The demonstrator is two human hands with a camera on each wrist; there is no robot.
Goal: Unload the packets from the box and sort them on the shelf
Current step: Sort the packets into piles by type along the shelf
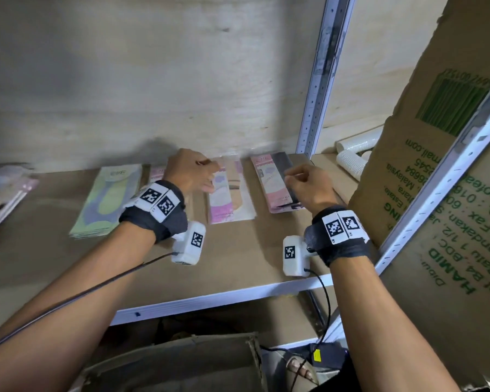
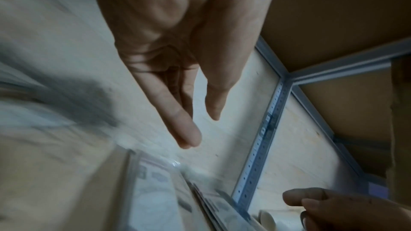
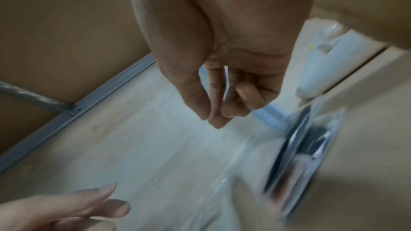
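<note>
Several flat sock packets lie in a row on the brown shelf board (image 1: 238, 250): a green packet (image 1: 105, 199), a pink-and-white packet (image 1: 229, 199) and a pink-and-black stack (image 1: 272, 185). Between the green and pink-and-white packets, my left hand (image 1: 207, 176) hovers with straight fingers (image 2: 186, 133) and holds nothing. Another pink packet (image 1: 156, 172) is partly hidden behind it. Just above the right edge of the pink-and-black stack (image 3: 300, 155) is my right hand (image 1: 294, 179). Its fingers (image 3: 215, 119) hang loosely curled and empty. The brown box (image 1: 181, 363) stands below the shelf.
A blurred pile of more packets (image 1: 3, 193) lies at the shelf's far left. White cup stacks (image 1: 354, 157) lie behind the grey upright post (image 1: 320, 89). A big printed cardboard sheet (image 1: 436, 179) leans at the right. A white rail (image 1: 224, 298) edges the shelf front.
</note>
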